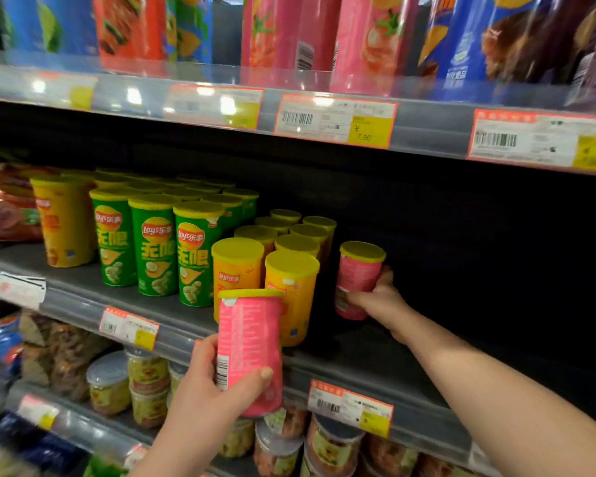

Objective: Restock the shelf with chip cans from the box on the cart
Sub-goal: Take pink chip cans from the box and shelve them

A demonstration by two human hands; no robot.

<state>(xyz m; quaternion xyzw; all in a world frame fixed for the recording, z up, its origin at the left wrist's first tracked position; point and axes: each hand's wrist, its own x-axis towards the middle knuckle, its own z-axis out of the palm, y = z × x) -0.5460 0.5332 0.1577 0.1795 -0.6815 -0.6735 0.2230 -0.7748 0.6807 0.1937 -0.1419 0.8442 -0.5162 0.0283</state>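
Note:
My left hand point(207, 390) grips a pink chip can point(252, 342) with a yellow lid, upright in front of the middle shelf's edge point(324, 370). My right hand point(379, 297) holds a second pink can point(356, 277) by its lower side, reaching into the dark open part of the middle shelf, just right of the rows of orange cans point(293, 287). Whether this can's base touches the shelf board cannot be told. Green cans point(155, 249) and yellow cans point(62, 225) stand further left on the same shelf. The box and cart are out of view.
The upper shelf holds tall blue, red and pink cans point(289, 32) behind price labels point(334, 118). The lower shelf carries small clear-lidded tubs point(111, 383). Snack bags point(7, 208) lie at the far left. The middle shelf's right part point(479, 270) is dark.

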